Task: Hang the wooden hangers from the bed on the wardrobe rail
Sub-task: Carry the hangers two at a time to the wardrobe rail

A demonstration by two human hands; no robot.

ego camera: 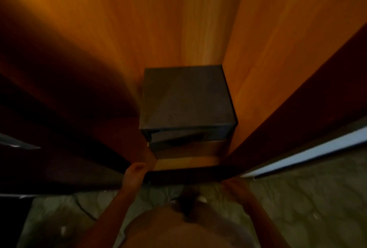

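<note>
I look down into an open wooden wardrobe (278,53). No wooden hanger and no rail show in this view. My left hand (134,174) is at the dark front edge of the wardrobe floor, left of centre, with its fingers curled in and nothing visible in them. My right forearm (246,200) reaches up from the lower right toward the same edge. The right hand itself merges into the dark edge, so its fingers are not readable. The picture is dim and blurred.
A dark grey safe box (184,98) stands at the back right of the wardrobe floor on a low wooden step (188,161). Wardrobe doors (49,128) stand open on both sides. A white strip (309,152) runs at the right. Patterned floor (307,198) lies below.
</note>
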